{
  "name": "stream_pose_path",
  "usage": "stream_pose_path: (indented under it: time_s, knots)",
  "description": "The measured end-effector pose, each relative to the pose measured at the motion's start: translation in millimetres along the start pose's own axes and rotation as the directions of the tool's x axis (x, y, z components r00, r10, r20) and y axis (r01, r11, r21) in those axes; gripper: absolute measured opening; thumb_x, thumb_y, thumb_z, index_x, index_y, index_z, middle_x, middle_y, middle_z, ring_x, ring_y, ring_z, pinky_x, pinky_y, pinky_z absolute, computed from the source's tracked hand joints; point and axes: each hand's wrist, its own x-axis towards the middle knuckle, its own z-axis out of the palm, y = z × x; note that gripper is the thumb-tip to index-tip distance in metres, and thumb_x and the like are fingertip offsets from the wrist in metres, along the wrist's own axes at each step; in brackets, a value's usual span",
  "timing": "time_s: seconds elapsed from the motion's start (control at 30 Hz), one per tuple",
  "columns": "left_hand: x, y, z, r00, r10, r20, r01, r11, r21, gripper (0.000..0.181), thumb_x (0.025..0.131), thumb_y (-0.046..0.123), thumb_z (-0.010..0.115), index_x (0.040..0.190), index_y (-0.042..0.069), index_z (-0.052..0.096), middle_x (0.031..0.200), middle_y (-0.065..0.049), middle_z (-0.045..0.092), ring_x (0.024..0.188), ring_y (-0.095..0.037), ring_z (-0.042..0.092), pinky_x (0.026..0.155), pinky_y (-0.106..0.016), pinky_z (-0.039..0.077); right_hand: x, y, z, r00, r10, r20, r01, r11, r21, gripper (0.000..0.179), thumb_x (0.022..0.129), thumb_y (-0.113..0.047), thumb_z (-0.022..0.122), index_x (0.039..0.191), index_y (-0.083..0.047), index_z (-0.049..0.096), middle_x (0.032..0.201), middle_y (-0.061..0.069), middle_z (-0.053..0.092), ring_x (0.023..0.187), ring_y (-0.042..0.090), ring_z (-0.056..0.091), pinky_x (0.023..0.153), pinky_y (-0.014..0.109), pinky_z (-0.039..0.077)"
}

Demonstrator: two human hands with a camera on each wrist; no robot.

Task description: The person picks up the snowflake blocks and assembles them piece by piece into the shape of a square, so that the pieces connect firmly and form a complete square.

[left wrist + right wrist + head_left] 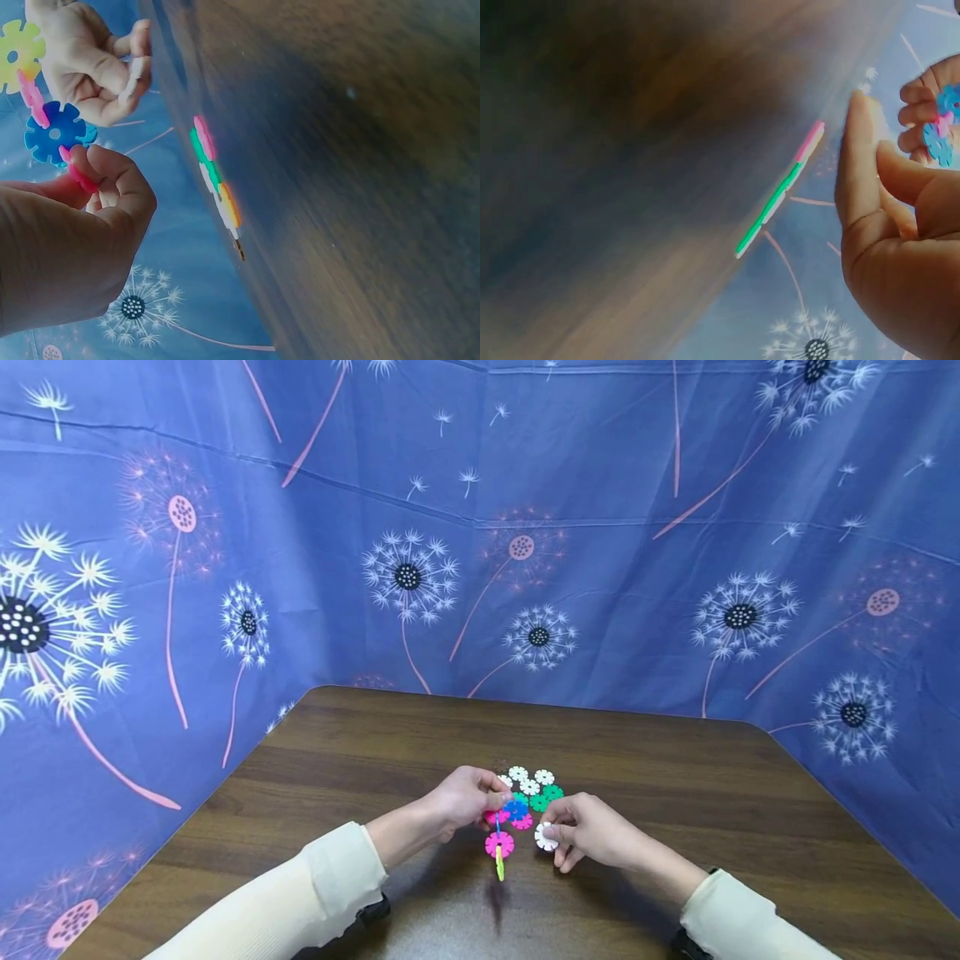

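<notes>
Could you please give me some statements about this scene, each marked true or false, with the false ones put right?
1. The right hand holds a white disc. True.
2. The left hand holds nothing. False: it pinches a chain of joined discs.
3. A yellow disc is part of the chain. True.
4. The white disc in the right hand is joined to the chain. False: it is apart from it.
5. The green discs lie on the table. True.
6. The sleeves are red. False: the sleeves are pale.
</notes>
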Motion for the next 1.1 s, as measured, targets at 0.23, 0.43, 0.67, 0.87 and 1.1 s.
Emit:
stream_pose_path:
  time_s: [0.23, 0.43, 0.67, 0.87, 1.1]
  knots:
    - [-1.3, 0.5, 1.4, 1.000, -0.003, 0.004, 0.002, 1.000, 0.022, 0.008, 0.097, 0.000, 0.063, 0.097, -0.006, 0.068, 0.070, -0.001, 0.056, 0.059, -0.010, 0.052, 0.054, -0.023, 0.046, -6.0, -1.3, -5.8, 1.000, -0.002, 0.019, -0.001, 0.986, 0.164, 0.015, 0.104, -0.007, 0.055, 0.105, 0.007, 0.059, 0.076, 0.013, 0.065, 0.057, 0.014, 0.060, 0.052, 0.030, 0.055]
    - [-2.1, 2.0, 3.5, 1.000, 0.001, -0.003, -0.001, 0.999, 0.054, 0.008, 0.097, 0.001, 0.064, 0.096, -0.005, 0.069, 0.070, 0.000, 0.055, 0.061, -0.010, 0.050, 0.054, -0.023, 0.043, -7.5, -4.1, -7.4, 1.000, 0.012, -0.005, -0.011, 0.971, 0.238, 0.018, 0.104, -0.010, 0.055, 0.106, 0.007, 0.058, 0.076, 0.010, 0.064, 0.058, 0.011, 0.056, 0.053, 0.025, 0.050]
    - [-2.0, 5.7, 6.3, 1.000, -0.002, -0.008, 0.003, 0.998, 0.062, 0.010, 0.098, 0.005, 0.065, 0.096, -0.003, 0.069, 0.070, -0.001, 0.055, 0.061, -0.010, 0.050, 0.055, -0.024, 0.045, -7.7, -9.0, -5.0, 0.999, 0.035, -0.026, -0.026, 0.957, 0.291, 0.021, 0.104, -0.014, 0.055, 0.109, 0.007, 0.058, 0.077, 0.009, 0.065, 0.058, 0.011, 0.055, 0.054, 0.024, 0.049]
    - [-1.5, 7.0, 8.4, 1.000, -0.005, -0.020, 0.006, 0.999, 0.050, 0.009, 0.098, 0.005, 0.066, 0.092, -0.002, 0.069, 0.069, -0.001, 0.054, 0.059, -0.010, 0.049, 0.051, -0.022, 0.044, -7.1, -12.2, -3.9, 0.999, 0.029, -0.031, -0.017, 0.946, 0.325, 0.020, 0.105, -0.013, 0.054, 0.109, 0.006, 0.056, 0.077, 0.007, 0.065, 0.057, 0.009, 0.055, 0.053, 0.023, 0.048]
    - [-2.5, 7.7, 12.3, 0.999, 0.020, -0.037, -0.018, 0.999, 0.042, 0.008, 0.097, 0.004, 0.067, 0.092, -0.003, 0.070, 0.070, -0.002, 0.056, 0.058, -0.012, 0.049, 0.050, -0.021, 0.043, -9.4, -14.9, 0.0, 0.998, 0.049, -0.041, -0.030, 0.925, 0.380, 0.020, 0.104, -0.014, 0.055, 0.109, 0.005, 0.053, 0.075, 0.005, 0.066, 0.056, 0.007, 0.054, 0.053, 0.022, 0.047]
